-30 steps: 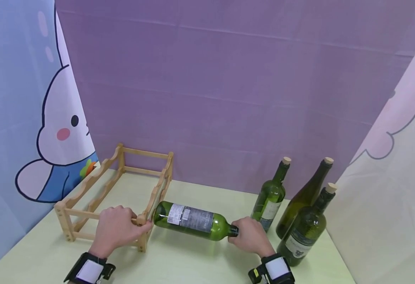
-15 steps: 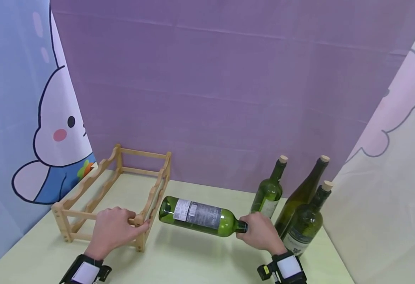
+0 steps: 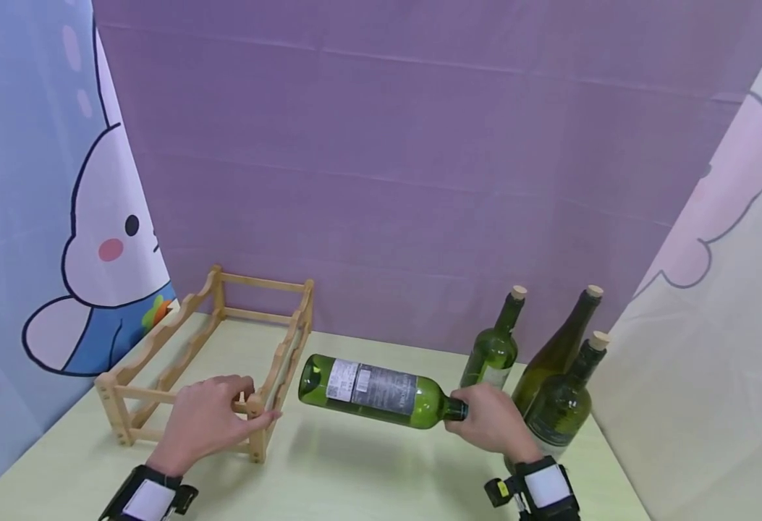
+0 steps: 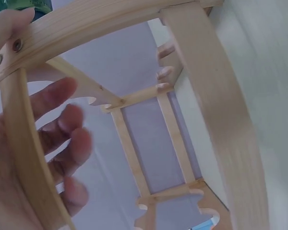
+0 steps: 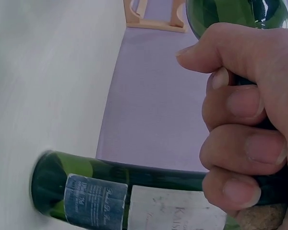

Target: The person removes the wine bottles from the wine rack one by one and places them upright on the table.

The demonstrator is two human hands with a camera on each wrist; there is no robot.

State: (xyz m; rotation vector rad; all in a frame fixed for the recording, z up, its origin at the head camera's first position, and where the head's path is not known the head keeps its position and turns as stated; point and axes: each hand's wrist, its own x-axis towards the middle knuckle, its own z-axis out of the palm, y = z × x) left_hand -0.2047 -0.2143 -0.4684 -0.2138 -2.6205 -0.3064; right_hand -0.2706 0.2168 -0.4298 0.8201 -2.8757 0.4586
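My right hand (image 3: 488, 418) grips the dark neck of a green wine bottle (image 3: 381, 391) that lies nearly level above the table, its base toward the left. In the right wrist view, fingers wrap the neck and a cork (image 5: 264, 218) shows below the little finger. My left hand (image 3: 208, 416) holds the near right corner of a light wooden wine rack (image 3: 258, 438). The left wrist view shows fingers curled round the rack's end rail (image 4: 31, 158), with the thumb along the corner. No bottle lies in the rack.
Three corked green bottles stand upright at the right: one at the back (image 3: 493, 351), a taller one (image 3: 553, 351), and one nearer (image 3: 559, 409), partly behind my right forearm. A purple cloth (image 3: 413, 181) hangs behind the pale table (image 3: 354, 477).
My right hand has lifted the bottle and drawn it to the right, so its base is now apart from the rack's corner. My left hand still holds the rack.
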